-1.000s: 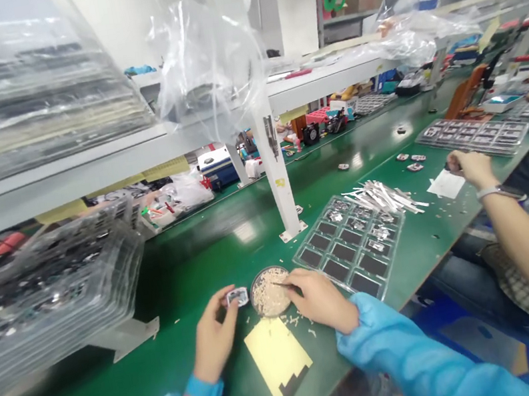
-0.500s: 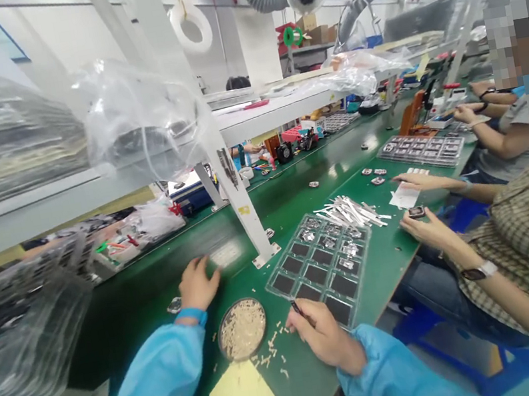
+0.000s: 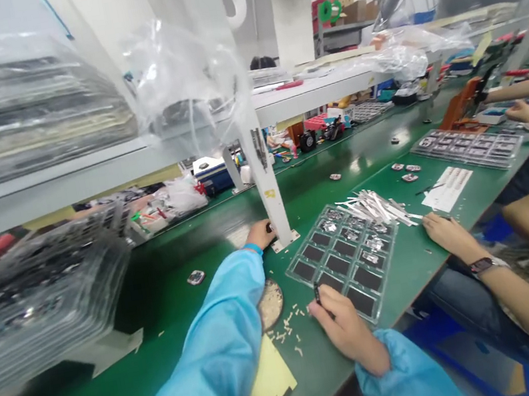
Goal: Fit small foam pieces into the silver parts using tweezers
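Note:
My left hand [image 3: 260,234] is stretched far forward to the foot of the white post [image 3: 266,184], its fingers curled round something dark I cannot make out. My right hand [image 3: 343,328] rests near the table's front edge, pinching a thin dark tool [image 3: 317,293] whose tip points at the near corner of a clear tray of dark rectangular parts [image 3: 346,256]. A round dish of small beige pieces [image 3: 272,301] is half hidden behind my blue left sleeve [image 3: 221,361]. Loose beige pieces lie beside it. A small framed part [image 3: 195,277] lies alone on the green mat.
A yellow sheet [image 3: 272,386] lies at the front edge. White strips [image 3: 373,207] are piled beyond the tray. A co-worker's hand [image 3: 446,234] rests to the right, near a white paper [image 3: 447,188] and another tray [image 3: 469,145]. Stacked clear trays [image 3: 32,297] crowd the left.
My left arm has reached further forward and right, from beside the dish to the post's foot. My right hand has stayed by the tray with the tool. The view has swung.

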Available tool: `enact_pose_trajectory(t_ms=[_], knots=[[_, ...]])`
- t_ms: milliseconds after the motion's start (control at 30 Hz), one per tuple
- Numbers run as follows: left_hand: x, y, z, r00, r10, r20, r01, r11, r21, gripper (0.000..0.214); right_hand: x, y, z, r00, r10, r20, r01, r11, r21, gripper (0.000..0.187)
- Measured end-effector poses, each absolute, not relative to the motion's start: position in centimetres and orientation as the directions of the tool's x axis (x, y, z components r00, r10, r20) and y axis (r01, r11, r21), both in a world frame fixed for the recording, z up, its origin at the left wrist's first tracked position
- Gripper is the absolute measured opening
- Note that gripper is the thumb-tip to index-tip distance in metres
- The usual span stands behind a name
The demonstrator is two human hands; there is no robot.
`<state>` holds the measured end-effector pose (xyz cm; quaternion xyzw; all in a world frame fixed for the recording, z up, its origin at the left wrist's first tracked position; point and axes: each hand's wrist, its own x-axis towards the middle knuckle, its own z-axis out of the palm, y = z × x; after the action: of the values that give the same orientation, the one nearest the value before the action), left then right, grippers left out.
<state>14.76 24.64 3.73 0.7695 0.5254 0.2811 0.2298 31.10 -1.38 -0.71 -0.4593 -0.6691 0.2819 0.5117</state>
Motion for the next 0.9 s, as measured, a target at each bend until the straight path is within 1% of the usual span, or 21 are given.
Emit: enact_pose_trajectory(t_ms=[67, 133, 200, 267, 333, 400, 500, 567, 667, 733, 800, 833, 900], knots=[[12.4, 23.5, 3.5, 0.254, 0.954, 0.162, 0.621, -0.289, 0.729, 0.025, 31.3, -1.3, -1.4, -0.062, 0.933, 0.356, 0.297, 0.357, -0.885, 0.042], [9.6, 21.2, 3.4, 0.2, 0.971, 0.13, 0.539, -0.22, 0.813, 0.032, 31.4, -1.1, -2.1, -0.087, 0.971, 0.222, 0.232, 0.236, -0.944, 0.045], [6.8, 17.8, 3.4, 0.158, 0.984, 0.083, 0.437, -0.145, 0.888, 0.035, 31.4, -1.0, -2.6, -0.117, 0.99, 0.078, 0.13, 0.093, -0.987, 0.045], [4.5, 13.7, 3.5, 0.144, 0.989, 0.019, 0.329, -0.066, 0.942, 0.036, 31.2, -1.0, -2.6, -0.152, 0.988, -0.006, 0.017, -0.004, -1.0, 0.043], [2.7, 9.2, 3.7, 0.155, 0.986, -0.059, 0.228, 0.022, 0.973, 0.039, 30.6, -1.1, -2.1, -0.202, 0.979, -0.02, -0.051, -0.031, -0.998, 0.042], [1.6, 5.2, 3.8, 0.186, 0.974, -0.131, 0.139, 0.106, 0.985, 0.043, 29.8, -1.4, -1.4, -0.28, 0.96, 0.009, -0.063, -0.009, -0.998, 0.036], [1.1, 1.0, 3.7, 0.264, 0.938, -0.226, -0.043, 0.245, 0.969, 0.042, 27.9, -2.1, -0.5, -0.423, 0.904, 0.064, -0.03, 0.057, -0.998, 0.027], [1.1, -0.3, 3.6, 0.309, 0.914, -0.263, -0.127, 0.314, 0.941, 0.04, 26.7, -2.4, -0.2, -0.496, 0.866, 0.071, 0.018, 0.092, -0.996, 0.022], [1.0, -1.0, 3.5, 0.374, 0.893, -0.252, -0.111, 0.313, 0.943, 0.041, 25.7, -2.7, -0.3, -0.553, 0.83, 0.074, 0.089, 0.147, -0.985, 0.015], [0.8, -1.1, 3.3, 0.451, 0.871, -0.196, -0.108, 0.271, 0.956, 0.044, 25.5, -2.8, -0.5, -0.568, 0.819, 0.084, 0.114, 0.179, -0.977, 0.012], [0.9, -1.3, 3.1, 0.512, 0.847, -0.144, -0.095, 0.223, 0.97, 0.042, 25.7, -2.8, -0.6, -0.575, 0.814, 0.086, 0.135, 0.198, -0.971, 0.01], [1.0, -1.5, 3.0, 0.527, 0.839, -0.133, -0.057, 0.191, 0.98, 0.038, 25.8, -2.8, -0.5, -0.578, 0.811, 0.087, 0.145, 0.207, -0.968, 0.009], [1.4, -1.9, 2.8, 0.534, 0.835, -0.134, 0.112, 0.087, 0.99, 0.029, 26.0, -2.9, -0.4, -0.59, 0.801, 0.099, 0.161, 0.237, -0.958, 0.008]])
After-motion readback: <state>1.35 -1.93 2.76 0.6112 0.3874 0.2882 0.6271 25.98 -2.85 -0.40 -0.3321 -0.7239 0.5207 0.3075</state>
